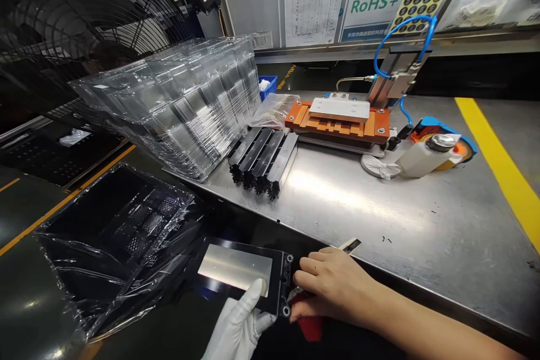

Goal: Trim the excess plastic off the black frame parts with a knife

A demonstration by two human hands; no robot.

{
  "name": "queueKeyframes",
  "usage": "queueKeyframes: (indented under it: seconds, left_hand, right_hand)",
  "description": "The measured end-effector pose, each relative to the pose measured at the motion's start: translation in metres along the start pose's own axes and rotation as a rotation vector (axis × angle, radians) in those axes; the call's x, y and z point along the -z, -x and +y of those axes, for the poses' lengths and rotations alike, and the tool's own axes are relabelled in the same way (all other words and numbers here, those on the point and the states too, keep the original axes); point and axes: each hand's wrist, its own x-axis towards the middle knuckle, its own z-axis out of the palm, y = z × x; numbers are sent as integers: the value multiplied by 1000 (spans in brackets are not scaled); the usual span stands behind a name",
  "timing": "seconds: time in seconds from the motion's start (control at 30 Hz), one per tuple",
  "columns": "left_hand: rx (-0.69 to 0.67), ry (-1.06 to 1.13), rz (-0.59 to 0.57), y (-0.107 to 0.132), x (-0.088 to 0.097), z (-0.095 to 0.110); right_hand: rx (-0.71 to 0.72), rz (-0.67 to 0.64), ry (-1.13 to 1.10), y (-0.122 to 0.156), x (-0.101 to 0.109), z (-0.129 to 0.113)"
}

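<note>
My left hand, in a white glove, grips a flat black plastic frame by its near edge. A shiny metal plate is set in the frame, and the left thumb lies on it. My bare right hand is at the frame's right end, where mounting holes show. Its fingers are closed around a slim tool with a pale end sticking out behind the knuckles. The tool's working end is hidden. Several black plastic parts stand side by side on the metal bench.
Stacked clear plastic trays stand on the bench's left. An orange fixture with a blue air hose sits behind. A white bottle and tape dispenser are at right. Below left is a plastic-lined black bin; a fan stands behind.
</note>
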Motion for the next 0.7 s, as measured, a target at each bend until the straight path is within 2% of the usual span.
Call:
queueKeyframes:
  seconds: [0.1, 0.27, 0.7]
  left_hand:
    - [37, 11, -9, 2, -2, 2]
    - [10, -26, -31, 1, 0, 1]
    - [-31, 95, 201, -1, -3, -1]
  right_hand:
    - [10, 3, 11, 0, 1, 0]
    - [16, -13, 26, 1, -1, 1]
    - [-38, 66, 44, 0, -3, -1]
